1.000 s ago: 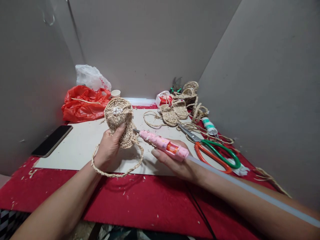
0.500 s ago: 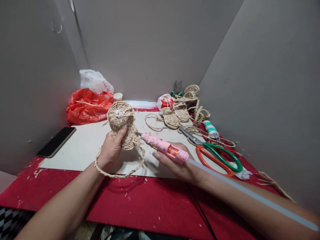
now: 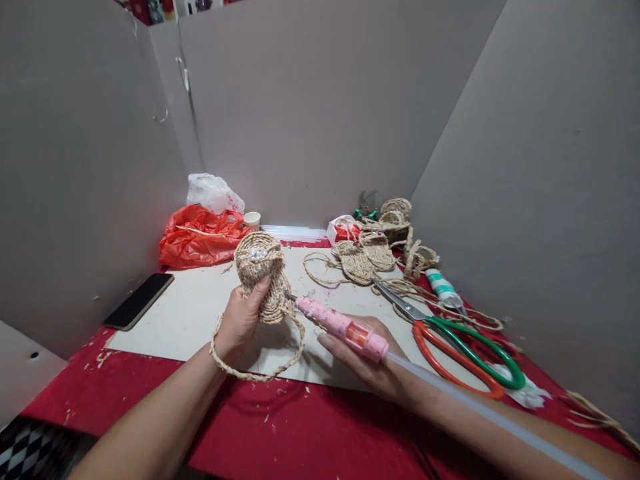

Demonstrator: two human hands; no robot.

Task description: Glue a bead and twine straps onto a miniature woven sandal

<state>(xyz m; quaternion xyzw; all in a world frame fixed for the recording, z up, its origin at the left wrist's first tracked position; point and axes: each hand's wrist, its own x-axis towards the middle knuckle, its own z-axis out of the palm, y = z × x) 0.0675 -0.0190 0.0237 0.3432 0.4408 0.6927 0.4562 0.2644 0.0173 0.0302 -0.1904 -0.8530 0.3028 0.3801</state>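
My left hand is closed on a small woven straw slipper, thumb across its front. White pearl-like beads sit near the slipper's rounded top, and a braided straw loop hangs below it, passing by my left wrist. In my right hand lies a pink patterned glue gun. Its metal nozzle points left and meets or nearly meets the slipper's right edge; I cannot tell whether they touch. A long translucent glue stick runs out of the gun's back end over my right forearm.
Scissors with one orange and one green handle lie at right. Behind them are more woven straw slippers and a green-and-white roll. A phone, red plastic bag, paper cup and glue sticks rest farther back and left.
The camera view has shifted, so everything sits lower and farther right in the picture. Both hands keep the same hold, with the glue gun's nozzle still at the slipper's edge.
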